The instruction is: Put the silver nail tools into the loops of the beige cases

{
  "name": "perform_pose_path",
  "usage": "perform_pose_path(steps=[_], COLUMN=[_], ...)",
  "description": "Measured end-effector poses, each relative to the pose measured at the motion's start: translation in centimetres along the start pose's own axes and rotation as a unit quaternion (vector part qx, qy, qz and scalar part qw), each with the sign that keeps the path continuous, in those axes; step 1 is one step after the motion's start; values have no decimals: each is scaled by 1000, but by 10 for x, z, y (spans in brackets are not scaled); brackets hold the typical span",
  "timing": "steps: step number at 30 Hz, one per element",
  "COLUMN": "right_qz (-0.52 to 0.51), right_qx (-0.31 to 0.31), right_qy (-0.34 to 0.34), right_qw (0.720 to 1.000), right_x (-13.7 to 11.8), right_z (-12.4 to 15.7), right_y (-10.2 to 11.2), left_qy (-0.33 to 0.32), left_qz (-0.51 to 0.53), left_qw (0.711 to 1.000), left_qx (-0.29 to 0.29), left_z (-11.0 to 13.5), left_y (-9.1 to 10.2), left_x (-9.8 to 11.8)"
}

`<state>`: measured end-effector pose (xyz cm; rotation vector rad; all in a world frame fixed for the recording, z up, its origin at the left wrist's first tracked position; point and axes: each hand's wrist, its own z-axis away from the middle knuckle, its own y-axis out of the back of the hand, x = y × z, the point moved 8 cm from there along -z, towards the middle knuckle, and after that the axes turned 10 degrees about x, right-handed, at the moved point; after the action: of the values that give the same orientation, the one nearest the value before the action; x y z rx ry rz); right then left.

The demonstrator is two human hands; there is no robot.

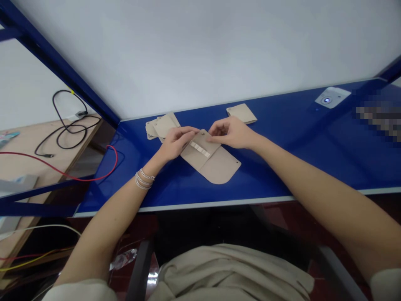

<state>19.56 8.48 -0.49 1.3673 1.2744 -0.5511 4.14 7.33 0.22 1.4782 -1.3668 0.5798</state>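
A beige flat case lies partly unfolded on the blue table, its rounded flap toward me. Across its upper part runs a pale segmented strip, and a small metal snap sits near its top corner. My left hand grips the case's left edge, thumb on top. On the other side, my right hand pinches the upper right edge, its fingers curled. Behind my left hand rests a loose pile of similar beige pieces. One folded beige case lies behind my right hand.
A white device with a lit round part is at the table's back right. Blue frame posts rise at both sides. Black cable coils on a wooden surface at left; a red cable loops onto the blue table.
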Motion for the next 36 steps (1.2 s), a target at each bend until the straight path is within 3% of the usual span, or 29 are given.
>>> perform_pose_path(steps=[6, 19, 30, 36], right_qz=[-22, -22, -14, 15], right_qx=[-19, -37, -3, -54], right_qy=[4, -12, -27, -20], right_qw=[1000, 999, 1000, 998], right_x=[-3, 1, 6, 7], right_z=[2, 2, 0, 1], right_y=[-5, -9, -1, -5], left_qy=[-21, 35, 75, 107], left_qz=[17, 31, 49, 7], left_qw=[1000, 998, 996, 988], left_qx=[-8, -33, 4, -115], left_z=[3, 4, -2, 6], left_y=[-6, -9, 0, -17], left_x=[3, -3, -14, -23])
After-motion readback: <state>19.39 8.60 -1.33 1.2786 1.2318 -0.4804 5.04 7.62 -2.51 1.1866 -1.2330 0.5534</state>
